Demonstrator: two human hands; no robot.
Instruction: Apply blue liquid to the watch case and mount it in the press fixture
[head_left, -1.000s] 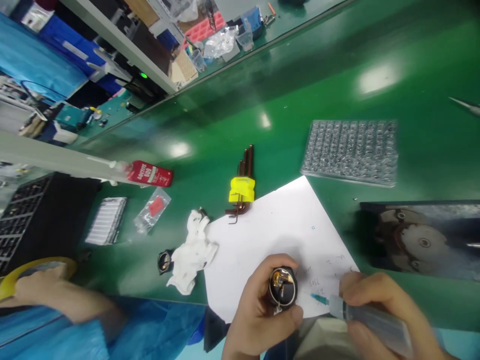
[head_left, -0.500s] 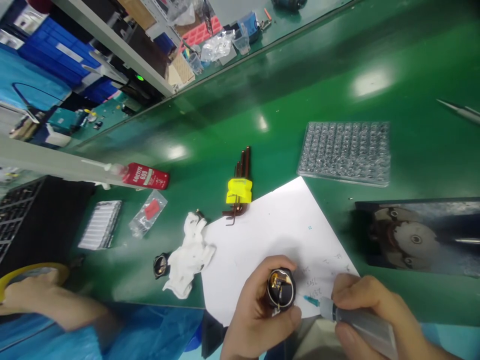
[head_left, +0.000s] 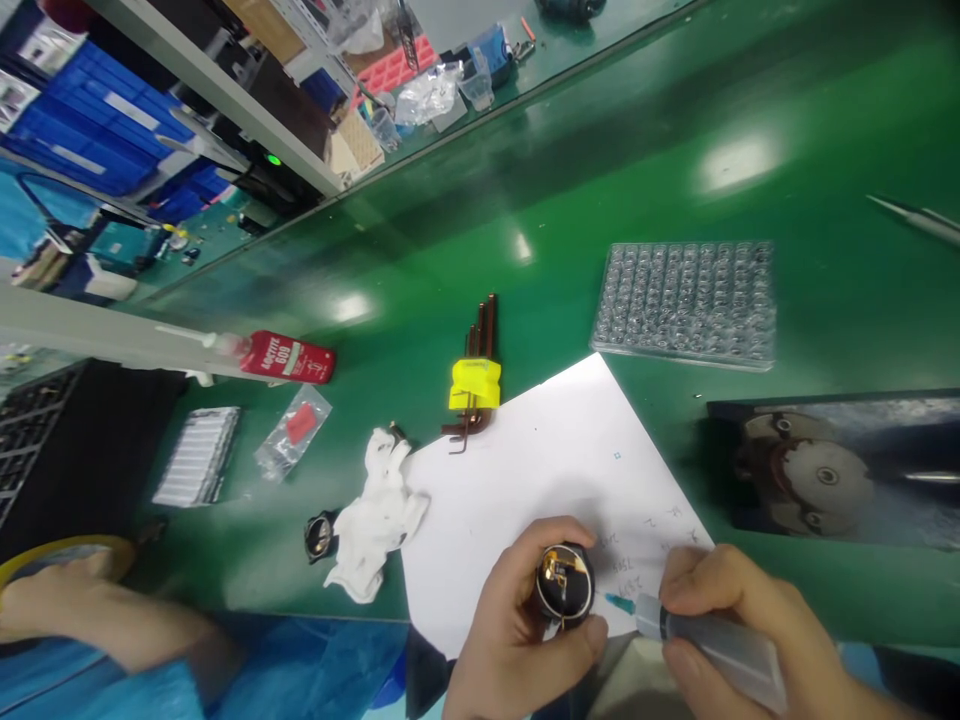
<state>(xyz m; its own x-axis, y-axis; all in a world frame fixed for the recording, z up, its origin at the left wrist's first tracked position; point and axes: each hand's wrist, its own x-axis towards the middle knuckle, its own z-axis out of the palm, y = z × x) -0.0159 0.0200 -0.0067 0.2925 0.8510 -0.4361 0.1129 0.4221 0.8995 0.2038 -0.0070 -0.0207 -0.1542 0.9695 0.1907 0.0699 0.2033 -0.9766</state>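
Note:
My left hand (head_left: pixel 517 630) grips a small black round part (head_left: pixel 564 582) with gold contacts inside, held over the near edge of a white paper sheet (head_left: pixel 540 480). My right hand (head_left: pixel 742 620) holds a clear syringe (head_left: pixel 712 645) whose teal needle tip (head_left: pixel 619 603) points at the right side of the round part, a short gap away. Both hands sit at the near edge of the green table (head_left: pixel 600 180).
A yellow-capped hex key set (head_left: pixel 474 380), a white rag (head_left: pixel 379 515), another black round part (head_left: pixel 318 535), a red Loctite bottle (head_left: pixel 285 356) and a clear blister tray (head_left: pixel 686 300) lie on the table. Another person's arm (head_left: pixel 97 610) rests at left beside yellow tape (head_left: pixel 67 550).
The view drifted slightly. My hands keep their hold; the syringe tip stays close beside the round part. The other person's arm shifted a little lower left.

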